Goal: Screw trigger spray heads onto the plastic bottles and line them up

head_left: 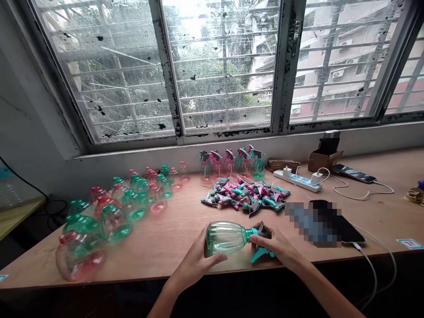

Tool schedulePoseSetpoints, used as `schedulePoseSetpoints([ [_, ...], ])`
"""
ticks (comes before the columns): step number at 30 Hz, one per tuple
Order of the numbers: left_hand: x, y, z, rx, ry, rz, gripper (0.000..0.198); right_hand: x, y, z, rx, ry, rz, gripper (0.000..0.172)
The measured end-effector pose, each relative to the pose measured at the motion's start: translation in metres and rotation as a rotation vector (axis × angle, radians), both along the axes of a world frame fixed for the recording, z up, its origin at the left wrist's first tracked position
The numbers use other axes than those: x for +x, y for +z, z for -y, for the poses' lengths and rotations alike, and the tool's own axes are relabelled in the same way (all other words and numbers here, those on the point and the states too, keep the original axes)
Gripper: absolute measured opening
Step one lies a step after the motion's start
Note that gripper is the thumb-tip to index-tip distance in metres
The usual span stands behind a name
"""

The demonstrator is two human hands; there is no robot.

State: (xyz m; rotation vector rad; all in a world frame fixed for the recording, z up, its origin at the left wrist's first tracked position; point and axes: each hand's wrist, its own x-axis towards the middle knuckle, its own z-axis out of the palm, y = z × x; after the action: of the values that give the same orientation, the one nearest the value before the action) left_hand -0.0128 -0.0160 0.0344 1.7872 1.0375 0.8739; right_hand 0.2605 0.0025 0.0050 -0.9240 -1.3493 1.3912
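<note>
From centre: bottles [135, 203] stand at eight o'clock. At six, the left hand [200, 260] wraps its fingers around a sideways green bottle [228, 236]. At five, the right hand's [278, 246] fingers grip a spray head [263, 230] at its neck.

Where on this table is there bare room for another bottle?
Between the headless bottles and your left hand, and between the nearer phone and the golden pieces. It's crowded mid-table, piled with loose spray heads, and around the power strip.
</note>
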Motion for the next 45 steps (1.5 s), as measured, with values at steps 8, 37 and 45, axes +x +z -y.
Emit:
schedulePoseSetpoints([
  [8,-0.005,-0.015,-0.006,0.098,0.045,0.045,0.098,-0.003,-0.002,-0.004,0.021,0.027,-0.065,0.041],
  [37,-0.002,-0.010,-0.001,0.125,0.003,-0.008,0.095,-0.001,0.003,-0.001,0.008,0.106,-0.034,0.043],
  [45,-0.005,-0.024,-0.003,0.199,0.053,-0.094,0.102,-0.002,0.004,0.000,0.008,0.113,-0.040,0.045],
])
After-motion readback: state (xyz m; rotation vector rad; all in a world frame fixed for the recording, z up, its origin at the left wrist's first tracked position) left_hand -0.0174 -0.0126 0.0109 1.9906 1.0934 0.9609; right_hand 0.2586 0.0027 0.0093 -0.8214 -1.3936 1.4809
